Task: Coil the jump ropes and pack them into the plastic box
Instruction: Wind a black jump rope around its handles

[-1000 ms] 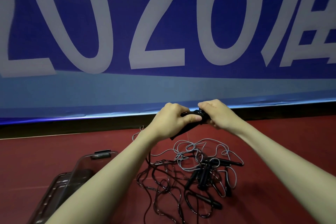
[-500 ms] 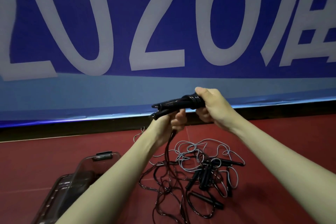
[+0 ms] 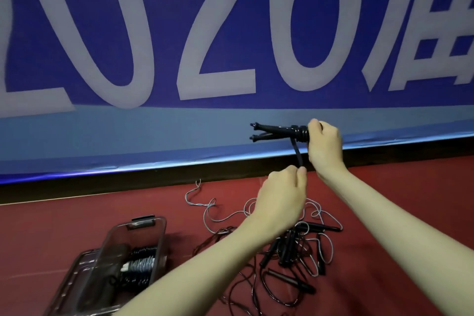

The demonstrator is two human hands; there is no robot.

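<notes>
Black jump rope handles (image 3: 277, 131) gripped by right hand (image 3: 324, 145) above floor rope pile (image 3: 295, 244), cord (image 3: 298, 155) pinched by left hand (image 3: 282, 197), plastic box (image 3: 159, 236) left of pile, coiled ropes (image 3: 139, 264) inside

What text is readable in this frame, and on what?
"026": big white digits on the blue banner behind the hands; a cut-off digit precedes them at the left edge.
A white character at the banner's right edge is cropped, unreadable.
Plastic box, jump ropes: no text visible.
</notes>
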